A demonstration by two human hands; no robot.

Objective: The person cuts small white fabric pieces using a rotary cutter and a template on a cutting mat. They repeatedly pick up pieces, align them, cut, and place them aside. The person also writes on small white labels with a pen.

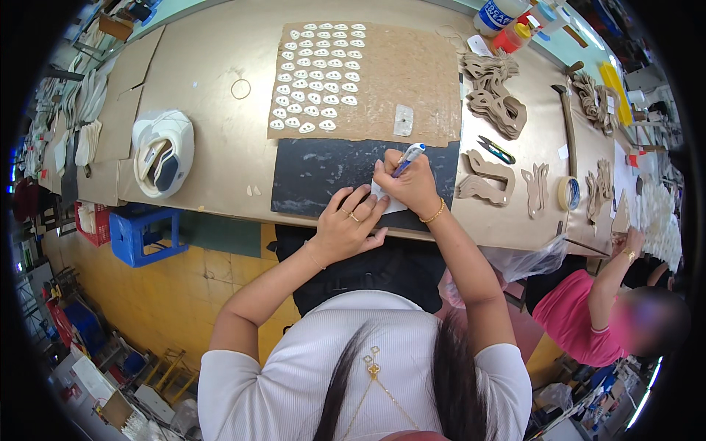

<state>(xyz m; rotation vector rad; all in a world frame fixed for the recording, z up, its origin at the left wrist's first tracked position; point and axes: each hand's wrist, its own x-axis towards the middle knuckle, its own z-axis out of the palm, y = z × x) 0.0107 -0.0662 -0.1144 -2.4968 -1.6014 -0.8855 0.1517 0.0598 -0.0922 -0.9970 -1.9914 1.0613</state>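
White piece (395,206), thin and flat, lies on a black mat (316,169) near the front edge of the desk (220,147). It is partly covered by the hands, so I cannot see its whole shape.

The right hand (413,184) is curled around a blue and white pen (414,152), just over the white piece. The pen's tip is hidden behind the fingers. The left hand (347,229) is at 8 o'clock from the white piece. It is open, palm down, with its fingers a little apart and reaching to the side of the piece. It does not grip anything that I can see.

Now count around from the white piece. At 12 o'clock, past the mat, is a brown board (412,66). A small gray piece (403,120) sits near its bottom edge. Lots of little white shapes (314,98) with holes sit on the board in rows, toward 11 o'clock. Bottles (494,16) stand far off at 1 o'clock. Brown bundles (500,110) lie between 1 and 2. Small snips (496,149) are at 2 o'clock, with a hammer (568,125) farther out. Tan cut shapes (485,184) lie just before 3 o'clock, and a roll of tape (568,193) is at 3.

At 4 o'clock, a person in a pink top (573,316) is beside the desk. Down past 9 o'clock, a blue stool (143,237) stands on the floor (184,287). A thin ring (240,89) lies on the desk at 10 o'clock.
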